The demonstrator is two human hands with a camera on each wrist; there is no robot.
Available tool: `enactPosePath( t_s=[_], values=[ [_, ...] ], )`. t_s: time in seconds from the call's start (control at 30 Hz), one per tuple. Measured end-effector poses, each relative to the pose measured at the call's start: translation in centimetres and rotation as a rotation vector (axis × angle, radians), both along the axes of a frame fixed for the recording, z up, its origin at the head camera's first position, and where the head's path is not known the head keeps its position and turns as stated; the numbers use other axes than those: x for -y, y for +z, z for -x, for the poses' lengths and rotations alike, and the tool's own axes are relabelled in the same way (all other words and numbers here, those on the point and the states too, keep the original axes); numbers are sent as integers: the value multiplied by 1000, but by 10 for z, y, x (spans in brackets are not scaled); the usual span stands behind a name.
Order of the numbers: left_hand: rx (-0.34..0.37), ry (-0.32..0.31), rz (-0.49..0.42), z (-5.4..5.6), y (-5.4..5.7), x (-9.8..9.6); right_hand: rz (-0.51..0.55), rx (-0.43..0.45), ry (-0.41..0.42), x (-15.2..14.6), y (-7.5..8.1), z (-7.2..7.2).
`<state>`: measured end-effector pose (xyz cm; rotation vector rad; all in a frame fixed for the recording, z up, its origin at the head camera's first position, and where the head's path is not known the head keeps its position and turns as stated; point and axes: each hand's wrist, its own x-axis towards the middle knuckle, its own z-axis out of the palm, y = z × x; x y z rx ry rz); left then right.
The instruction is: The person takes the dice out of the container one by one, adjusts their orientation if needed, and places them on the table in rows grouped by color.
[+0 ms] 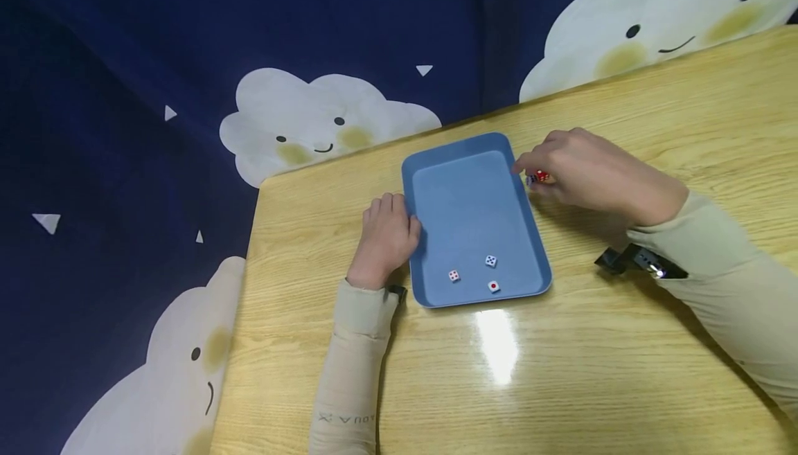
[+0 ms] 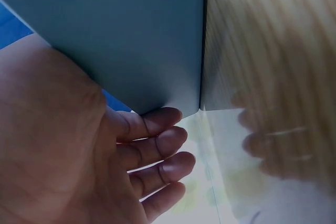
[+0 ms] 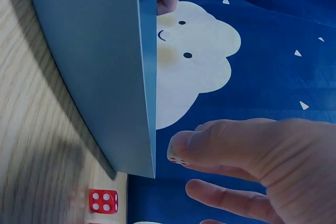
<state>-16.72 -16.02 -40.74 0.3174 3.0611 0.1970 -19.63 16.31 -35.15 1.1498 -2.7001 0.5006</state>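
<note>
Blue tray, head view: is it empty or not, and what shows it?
Not empty: three white dice lie inside the blue tray, towards its near end.

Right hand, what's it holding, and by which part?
The right hand pinches a white die, thumb over one side; the opposite contact is hidden.

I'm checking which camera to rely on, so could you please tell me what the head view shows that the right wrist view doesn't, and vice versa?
Only the head view shows three white dice in the tray. Only the right wrist view clearly shows a white die held by the right hand. Both show the tray, that hand, the left hand, a red die and the cloud backdrop.
</note>
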Motion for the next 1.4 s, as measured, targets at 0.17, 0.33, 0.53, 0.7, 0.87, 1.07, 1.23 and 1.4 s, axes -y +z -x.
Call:
enactPosePath(
  t_s=[0.17,0.33,0.53,0.7,0.87,1.07,1.23,1.4],
  values=[
    [-10,-2,5,-1,-1,1,-37,38,-42,-1,1,0],
    [-16,-3,10,0,-1,2,-52,70,-63,-3,1,1],
    [-15,-4,8,-1,0,3,-61,98,-62,-4,-1,3],
    [-15,-2,1,-1,1,3,-73,108,-59,-5,-2,4],
    [-19,-1,-2,-2,1,3,-70,97,-43,-6,-4,6],
    [-23,-3,-5,-1,1,2,-72,100,-28,-9,-6,7],
    [-15,-2,-4,-1,2,1,-82,121,-22,-10,-8,8],
    [-17,-3,-7,-1,2,0,-91,144,-28,-12,-11,10]
  ],
)
